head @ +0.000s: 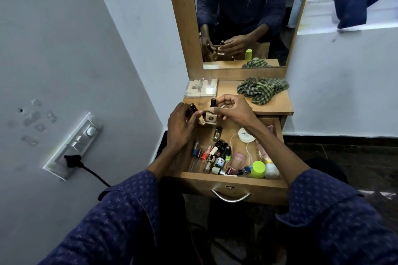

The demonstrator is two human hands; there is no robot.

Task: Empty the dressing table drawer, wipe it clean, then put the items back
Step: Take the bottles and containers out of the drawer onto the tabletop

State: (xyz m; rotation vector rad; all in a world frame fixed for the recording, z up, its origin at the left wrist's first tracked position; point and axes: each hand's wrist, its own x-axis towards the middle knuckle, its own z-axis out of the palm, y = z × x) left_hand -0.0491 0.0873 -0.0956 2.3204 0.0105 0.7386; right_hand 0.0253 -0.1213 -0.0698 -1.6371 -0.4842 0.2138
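Fingers of your left hand (182, 122) are curled round a small beige bottle with a dark cap (199, 116), tilted and held just above the back left corner of the open drawer (234, 180). To the left of all this, on the wall, a switch panel (73, 146) has a black plug and cable in its lower socket. Just beside the first bottle, your right hand (233, 109) pinches a second beige bottle (211, 115) by its tall black cap, thumb and forefinger closed on it while the other fingers arch loosely above — the two bottles sit almost touching, at the front edge of the dressing table top (277, 107). On that top, a clear plastic box (201, 88) lies at the back left, against the mirror frame, and a crumpled green checked cloth (262, 90) lies at the back right. Below your hands the drawer is pulled out and full: a cluster of small nail polish bottles (217, 155) lies jumbled on the left and middle, a round white jar (245, 134) sits toward the back, a pink bottle (237, 160) lies on its side, and a lime-green cap (258, 169) and a white ball-shaped thing (271, 171) rest at the front right — both against the drawer's front wall.
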